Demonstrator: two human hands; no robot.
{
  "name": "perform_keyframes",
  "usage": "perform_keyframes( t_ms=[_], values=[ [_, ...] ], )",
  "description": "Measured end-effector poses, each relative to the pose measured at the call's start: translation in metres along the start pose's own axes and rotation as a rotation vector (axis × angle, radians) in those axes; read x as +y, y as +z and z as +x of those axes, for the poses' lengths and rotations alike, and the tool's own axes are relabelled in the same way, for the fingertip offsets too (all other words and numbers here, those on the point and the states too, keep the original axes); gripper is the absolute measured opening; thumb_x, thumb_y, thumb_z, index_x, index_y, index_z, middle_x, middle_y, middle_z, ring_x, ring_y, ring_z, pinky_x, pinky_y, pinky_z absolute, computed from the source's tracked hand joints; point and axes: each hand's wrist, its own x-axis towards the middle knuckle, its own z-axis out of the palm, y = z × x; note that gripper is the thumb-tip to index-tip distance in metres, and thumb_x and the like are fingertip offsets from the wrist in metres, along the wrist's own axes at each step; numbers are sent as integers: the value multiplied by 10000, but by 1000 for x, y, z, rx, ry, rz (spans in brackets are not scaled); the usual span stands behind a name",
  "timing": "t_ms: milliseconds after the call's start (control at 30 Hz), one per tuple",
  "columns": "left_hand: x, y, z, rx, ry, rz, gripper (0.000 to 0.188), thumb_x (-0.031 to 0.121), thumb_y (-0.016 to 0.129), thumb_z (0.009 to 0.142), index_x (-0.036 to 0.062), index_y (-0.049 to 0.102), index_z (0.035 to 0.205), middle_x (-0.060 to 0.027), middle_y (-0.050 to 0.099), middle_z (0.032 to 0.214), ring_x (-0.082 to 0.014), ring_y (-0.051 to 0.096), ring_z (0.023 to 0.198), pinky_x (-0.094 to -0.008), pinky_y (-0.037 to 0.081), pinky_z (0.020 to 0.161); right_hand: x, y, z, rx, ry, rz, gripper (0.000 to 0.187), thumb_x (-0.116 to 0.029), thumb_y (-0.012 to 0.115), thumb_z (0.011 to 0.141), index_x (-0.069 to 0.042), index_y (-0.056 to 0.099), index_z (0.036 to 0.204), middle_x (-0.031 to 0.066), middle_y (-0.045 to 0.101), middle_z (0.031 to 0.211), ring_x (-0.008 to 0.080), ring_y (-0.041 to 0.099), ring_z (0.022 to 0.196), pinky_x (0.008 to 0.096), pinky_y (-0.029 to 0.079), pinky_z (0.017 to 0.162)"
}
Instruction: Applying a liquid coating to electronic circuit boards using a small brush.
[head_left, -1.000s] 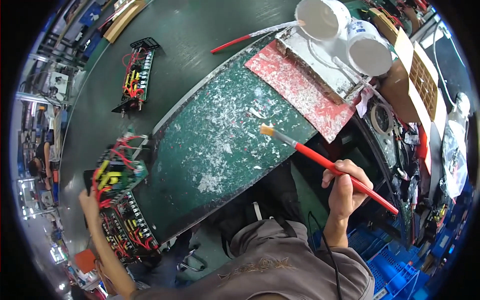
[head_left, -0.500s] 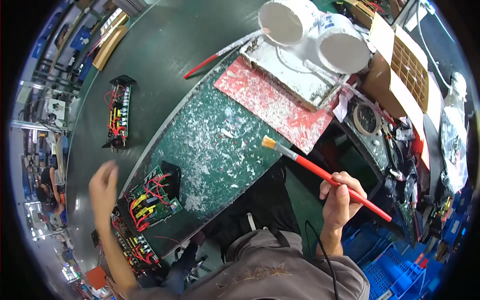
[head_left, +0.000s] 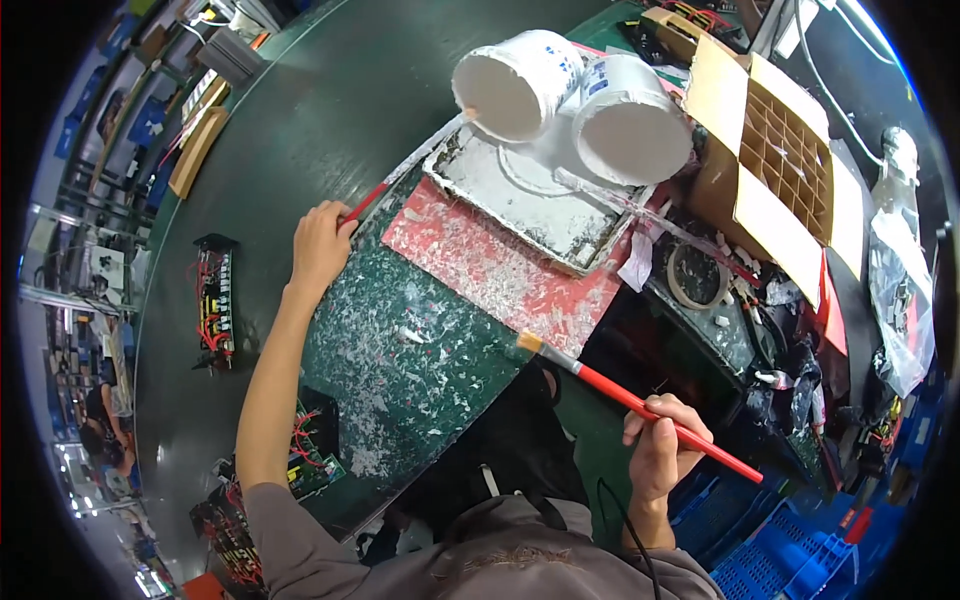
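In my right hand (head_left: 664, 448) is a clean paintbrush (head_left: 640, 402) with a red handle, gripped near the middle. Its pale bristles point left, over the edge of the spattered green bench (head_left: 385, 345). My left hand (head_left: 322, 245) reaches forward and closes on the red handle end of a second paintbrush (head_left: 410, 165), whose shaft is crusted white. That brush's tip rests at the mouth of a tipped white bucket (head_left: 545, 70). Another tipped bucket (head_left: 612, 85) lies beside it. Both open over a shallow tray (head_left: 500, 215) coated in white paste, set on a spattered red sheet (head_left: 465, 270).
A circuit board assembly (head_left: 215, 300) stands at the left; more boards (head_left: 315, 455) sit by my left elbow, partly hidden. On the right are a tape roll (head_left: 697, 277), a divided cardboard box (head_left: 725, 200) and blue plastic baskets (head_left: 790, 550). Another person (head_left: 110, 425) is at far left.
My left hand has moved forward and right, from above the circuit boards to the white-crusted brush, and closed on its handle. My right hand still holds the clean brush. The view has shifted.
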Motion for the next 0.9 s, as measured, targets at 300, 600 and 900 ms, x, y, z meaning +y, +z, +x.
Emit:
perform_keyframes(
  t_ms=[300, 600, 900],
  values=[
    [52, -36, -6, 154, -130, -495, 107, 44, 649, 846, -54, 655, 888, -124, 628, 790, -169, 626, 671, -283, 474, 600, 7, 1, 6, -51, 38, -46, 189, -70, 551, 848, 79, 635, 928, 155, 596, 653, 193, 565, 517, 271, 447, 480],
    [88, -53, 16, -25, -25, -208, 389, 328, 632, 868, 28, 636, 1116, -142, 678, 962, -320, 638, 879, -372, 490, 798, 4, -3, -10, -132, -31, -14, 233, -128, 539, 914, 82, 602, 992, 164, 575, 784, 181, 519, 547, 266, 395, 453],
    [16, -167, -197, -3, -355, -236, 321, 209, 650, 869, 19, 620, 1127, -138, 644, 1045, -268, 591, 1039, -329, 420, 926, 8, 0, -26, -128, 8, 12, 275, -204, 495, 948, 39, 574, 1050, 122, 503, 761, 157, 465, 562, 244, 358, 456]
  ],
)
